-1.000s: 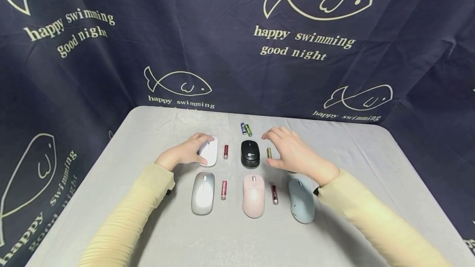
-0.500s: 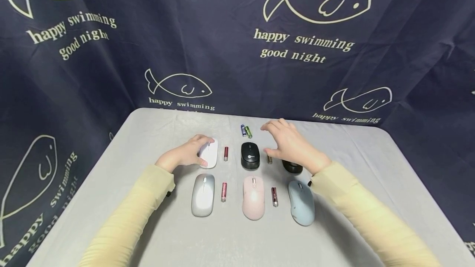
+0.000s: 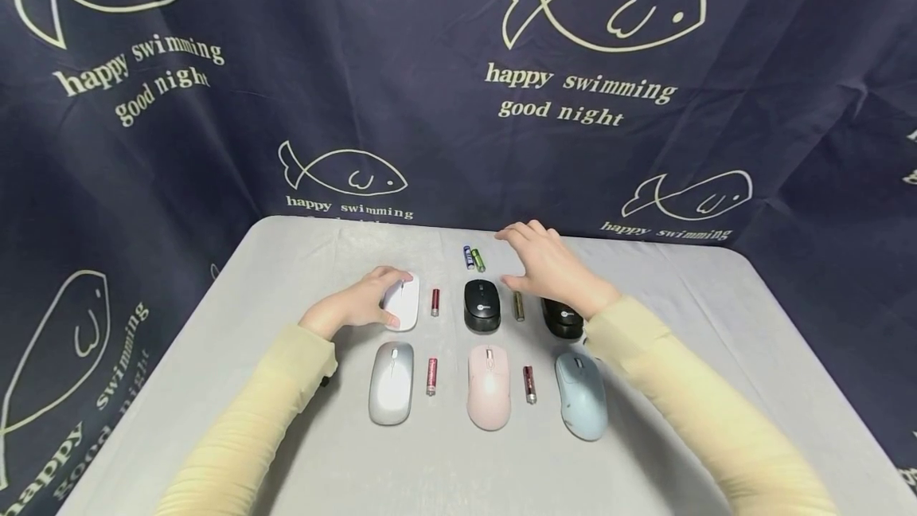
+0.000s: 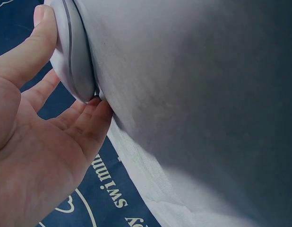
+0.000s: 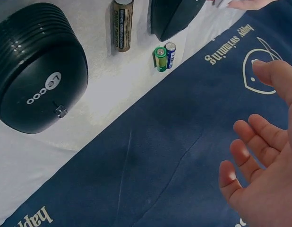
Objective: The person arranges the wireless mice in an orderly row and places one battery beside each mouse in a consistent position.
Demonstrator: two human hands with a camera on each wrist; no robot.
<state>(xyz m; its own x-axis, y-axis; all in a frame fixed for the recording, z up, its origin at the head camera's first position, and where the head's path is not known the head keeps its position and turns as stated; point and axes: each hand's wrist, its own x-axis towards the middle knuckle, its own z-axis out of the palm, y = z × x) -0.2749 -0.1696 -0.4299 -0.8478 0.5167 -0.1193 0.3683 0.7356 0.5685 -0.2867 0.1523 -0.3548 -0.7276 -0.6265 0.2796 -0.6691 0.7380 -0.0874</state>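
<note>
My left hand [image 3: 354, 302] grips a white computer mouse [image 3: 404, 305] at the back left of the table. In the left wrist view, the thumb lies on one side of the mouse [image 4: 73, 52] and the fingers on the other. My right hand [image 3: 552, 265] hovers with fingers spread and nothing in its grasp. Below it are a gold battery [image 3: 519, 306] and a black mouse [image 3: 562, 320]. Farther left stand another black mouse [image 3: 482, 306], a blue battery [image 3: 469, 257] and a green battery [image 3: 478, 260], the two batteries side by side.
A silver mouse [image 3: 392, 384], a pink mouse [image 3: 489, 388] and a light-blue mouse [image 3: 581, 395] form the front row. Red batteries [image 3: 432, 377] lie between mice, one dark red [image 3: 529, 385]. A navy curtain [image 3: 458, 102] hangs behind the pale table [image 3: 458, 468].
My right hand has moved back and slightly left, uncovering the right black mouse. My left hand keeps its grip on the white mouse. The head view has tilted slightly upward.
</note>
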